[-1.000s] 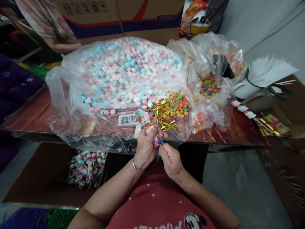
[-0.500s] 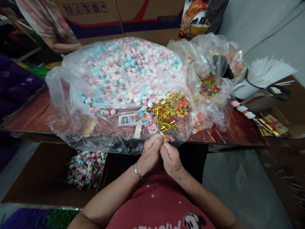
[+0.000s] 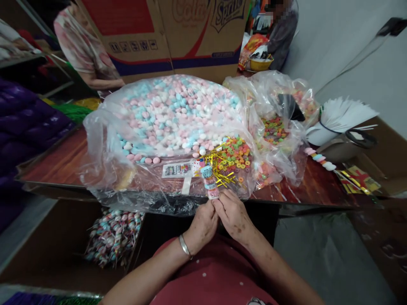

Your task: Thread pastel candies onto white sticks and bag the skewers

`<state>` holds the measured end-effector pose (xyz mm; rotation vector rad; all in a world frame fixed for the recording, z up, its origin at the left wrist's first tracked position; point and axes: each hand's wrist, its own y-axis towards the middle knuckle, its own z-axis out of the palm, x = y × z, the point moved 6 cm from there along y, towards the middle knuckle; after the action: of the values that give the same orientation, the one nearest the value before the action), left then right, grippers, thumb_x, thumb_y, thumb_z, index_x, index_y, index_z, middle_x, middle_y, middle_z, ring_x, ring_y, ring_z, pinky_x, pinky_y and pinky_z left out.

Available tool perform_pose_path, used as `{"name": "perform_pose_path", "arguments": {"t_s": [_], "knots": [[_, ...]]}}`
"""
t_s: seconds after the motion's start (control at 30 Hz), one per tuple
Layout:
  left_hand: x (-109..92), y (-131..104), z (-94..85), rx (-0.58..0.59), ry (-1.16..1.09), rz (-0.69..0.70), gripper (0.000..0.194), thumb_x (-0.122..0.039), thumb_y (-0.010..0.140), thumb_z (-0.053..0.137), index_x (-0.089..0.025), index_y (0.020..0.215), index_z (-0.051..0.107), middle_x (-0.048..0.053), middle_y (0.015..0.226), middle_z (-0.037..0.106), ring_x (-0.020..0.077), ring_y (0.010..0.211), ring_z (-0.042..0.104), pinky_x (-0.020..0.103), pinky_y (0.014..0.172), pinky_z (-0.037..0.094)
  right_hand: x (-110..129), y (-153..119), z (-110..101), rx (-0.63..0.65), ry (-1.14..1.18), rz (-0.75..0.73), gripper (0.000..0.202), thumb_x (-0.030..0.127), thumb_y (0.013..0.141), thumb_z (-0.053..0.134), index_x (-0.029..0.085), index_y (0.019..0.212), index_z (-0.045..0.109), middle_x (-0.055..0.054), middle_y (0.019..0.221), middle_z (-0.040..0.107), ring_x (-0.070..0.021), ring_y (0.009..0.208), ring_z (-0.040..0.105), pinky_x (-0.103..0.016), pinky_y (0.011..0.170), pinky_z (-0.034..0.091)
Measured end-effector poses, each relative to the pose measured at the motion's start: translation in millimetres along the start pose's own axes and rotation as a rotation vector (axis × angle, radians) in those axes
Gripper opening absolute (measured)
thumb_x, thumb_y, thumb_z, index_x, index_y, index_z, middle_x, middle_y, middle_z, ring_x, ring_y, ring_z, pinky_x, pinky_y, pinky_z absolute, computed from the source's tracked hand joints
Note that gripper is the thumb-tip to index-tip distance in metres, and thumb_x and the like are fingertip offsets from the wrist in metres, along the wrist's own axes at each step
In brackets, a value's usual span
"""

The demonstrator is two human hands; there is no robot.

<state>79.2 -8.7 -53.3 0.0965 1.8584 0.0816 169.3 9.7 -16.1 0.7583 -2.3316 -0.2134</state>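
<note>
Close to the table's front edge, my left hand (image 3: 202, 220) and my right hand (image 3: 233, 214) meet with fingers closed at the lower end of a wrapped candy skewer (image 3: 209, 181). Its printed wrapper shows pale blue and pink, and it points up and away from me. The fingers cover its bottom end. Just beyond lie gold twist ties (image 3: 224, 178), loose ring-shaped gummies (image 3: 237, 154) and flat printed wrappers (image 3: 178, 169). Behind them spreads a large clear bag of pink, blue and white marshmallows (image 3: 178, 110).
Bags of ring gummies (image 3: 275, 129) lie at right, beside a mug of white sticks (image 3: 321, 133) and an unwrapped marshmallow skewer (image 3: 319, 159). A cardboard box (image 3: 41, 250) below left holds finished-looking skewers (image 3: 116, 233). Two people are behind, near a big carton (image 3: 190, 51).
The wrapped skewer has turned more upright, and gold at my fingertips no longer shows. My right hand has shifted to its lower end. The view has tilted up slightly.
</note>
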Motion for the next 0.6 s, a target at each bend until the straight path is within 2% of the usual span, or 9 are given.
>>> {"name": "perform_pose_path", "arguments": {"t_s": [0.1,0.17,0.2,0.23,0.3,0.37,0.43,0.53,0.6], "knots": [[-11,-6,3.0,0.287,0.272,-0.013,0.014,-0.019,0.086,0.052,-0.015,0.075,0.060,0.007,0.069,0.065,0.0168,0.057,0.053,0.029,0.060,0.045,-6,-3,2,-0.039,-0.033,0.005,0.030,0.016,0.096,0.033,0.020,0.069,0.046,-0.003,0.069,0.053,-0.0161,0.068,0.049,-0.029,0.068,0.040],[-31,-14,-0.5,0.489,0.375,0.059,0.020,-0.019,0.088,0.050,-0.015,0.072,0.061,0.006,0.067,0.065,0.0158,0.056,0.055,0.027,0.060,0.046,-8,-6,1,-0.043,-0.070,-0.011,0.030,0.015,0.095,0.033,0.020,0.069,0.046,-0.001,0.067,0.052,-0.0151,0.064,0.047,-0.028,0.063,0.038],[-43,-18,-5.4,0.535,0.400,0.127,0.025,-0.018,0.091,0.047,-0.016,0.071,0.062,0.004,0.064,0.064,0.0148,0.054,0.055,0.026,0.059,0.046,-7,-7,1,-0.022,-0.086,-0.043,0.029,0.016,0.096,0.034,0.020,0.070,0.047,-0.001,0.067,0.052,-0.0146,0.062,0.046,-0.028,0.060,0.036],[-56,-19,-14.9,0.484,0.400,0.203,0.027,-0.019,0.093,0.043,-0.016,0.074,0.062,0.004,0.064,0.064,0.0144,0.056,0.057,0.026,0.061,0.047,-3,-9,2,0.009,-0.101,-0.093,0.028,0.017,0.096,0.034,0.019,0.073,0.049,-0.001,0.067,0.053,-0.0144,0.060,0.046,-0.027,0.059,0.035],[-82,-19,-36.7,0.278,0.414,0.413,0.024,-0.017,0.094,0.040,-0.015,0.094,0.065,0.010,0.087,0.069,0.0188,0.083,0.064,0.031,0.079,0.050,9,-13,3,0.071,-0.130,-0.239,0.025,0.020,0.097,0.035,0.018,0.080,0.054,-0.002,0.071,0.056,-0.0150,0.062,0.047,-0.028,0.059,0.035],[-88,-17,-48.4,0.215,0.440,0.482,0.027,-0.016,0.094,0.042,-0.014,0.113,0.061,0.015,0.111,0.066,0.0238,0.108,0.059,0.040,0.094,0.046,24,-17,1,0.072,-0.179,-0.393,0.027,0.019,0.097,0.033,0.017,0.085,0.057,-0.004,0.075,0.059,-0.0165,0.067,0.048,-0.030,0.063,0.036],[-75,-9,-49.1,0.360,0.403,0.339,0.031,-0.023,0.095,0.043,-0.015,0.121,0.056,0.015,0.116,0.065,0.0239,0.109,0.059,0.040,0.094,0.047,36,-19,-3,0.027,-0.247,-0.488,0.030,0.015,0.097,0.032,0.016,0.082,0.058,-0.006,0.074,0.058,-0.0176,0.068,0.047,-0.032,0.065,0.034],[-46,-3,-43.7,0.683,0.146,-0.043,0.035,-0.036,0.097,0.038,-0.015,0.117,0.058,0.007,0.090,0.069,0.0173,0.081,0.063,0.028,0.073,0.051,48,-19,-11,-0.007,-0.309,-0.556,0.032,0.014,0.096,0.035,0.016,0.073,0.058,-0.004,0.068,0.054,-0.0175,0.065,0.043,-0.033,0.064,0.031],[-36,-4,-41.8,0.814,-0.043,-0.231,0.037,-0.042,0.097,0.038,-0.014,0.106,0.061,0.004,0.077,0.065,0.0142,0.070,0.060,0.024,0.065,0.049,53,-19,-17,-0.014,-0.300,-0.606,0.033,0.014,0.095,0.037,0.016,0.070,0.057,-0.004,0.065,0.052,-0.0172,0.063,0.042,-0.034,0.063,0.029]]}}
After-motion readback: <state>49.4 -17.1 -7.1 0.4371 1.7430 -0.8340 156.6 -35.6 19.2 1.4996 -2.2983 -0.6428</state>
